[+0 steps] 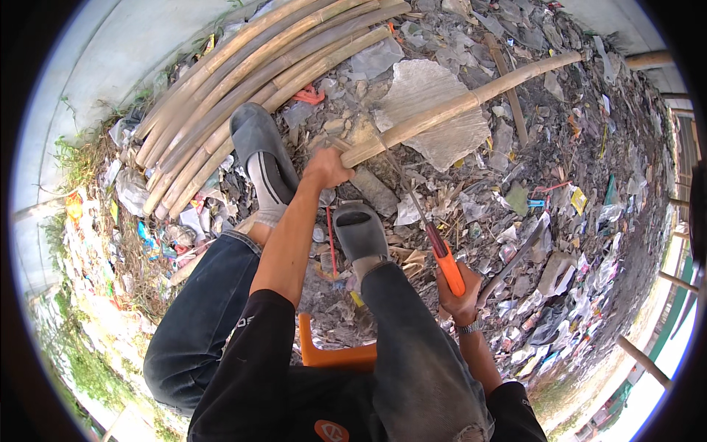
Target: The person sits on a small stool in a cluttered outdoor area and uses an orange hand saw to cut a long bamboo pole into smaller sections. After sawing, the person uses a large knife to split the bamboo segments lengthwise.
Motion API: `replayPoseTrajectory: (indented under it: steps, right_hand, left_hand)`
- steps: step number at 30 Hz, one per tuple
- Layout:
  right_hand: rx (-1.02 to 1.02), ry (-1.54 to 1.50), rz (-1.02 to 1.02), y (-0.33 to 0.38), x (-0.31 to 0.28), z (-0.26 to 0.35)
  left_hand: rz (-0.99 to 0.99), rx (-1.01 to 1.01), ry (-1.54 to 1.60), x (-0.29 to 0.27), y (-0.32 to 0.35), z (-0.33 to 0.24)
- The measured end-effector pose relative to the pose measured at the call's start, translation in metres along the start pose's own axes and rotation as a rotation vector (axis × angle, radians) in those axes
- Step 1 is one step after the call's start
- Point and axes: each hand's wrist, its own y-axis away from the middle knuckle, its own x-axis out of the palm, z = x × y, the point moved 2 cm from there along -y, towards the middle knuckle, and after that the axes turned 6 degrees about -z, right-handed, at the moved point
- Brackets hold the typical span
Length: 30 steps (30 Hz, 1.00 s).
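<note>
My left hand [329, 168] is closed round the near end of a bamboo pole [471, 99], which slants away to the far right. A hand saw [412, 193] with an orange handle is held in my right hand [458, 289]. The saw's thin blade crosses the pole just right of my left hand and appears to touch it; whether it has cut in, I cannot tell. A broken grey slab [442, 144] lies under the pole's middle. Close to my right hand, a long curved dark blade-like piece [515, 261] rests on the litter.
Several long bamboo poles [243, 88] lie stacked at the far left beside a pale wall [96, 74]. My sandalled feet [361, 232] flank the work. An orange plastic stool [335, 359] is beneath me. Plastic litter and rubble cover the ground, with a brick-like block [557, 272] at right.
</note>
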Motion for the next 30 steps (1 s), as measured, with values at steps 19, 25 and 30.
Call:
replayPoseTrajectory:
  steps: [19,25,30]
  right_hand:
    - [-0.089,-0.152,-0.027,-0.055,0.051,-0.037]
    - [-0.063,-0.100,0.104,-0.110,0.001,0.083]
    - [-0.160,-0.022,0.189,-0.140,-0.007,0.159]
  left_hand:
    - [-0.020,-0.060,-0.085,-0.007,0.004,-0.006]
    - [-0.199,-0.054,-0.131,0.000,0.013,-0.005]
    - [-0.283,-0.030,-0.264,0.011,0.019,-0.011]
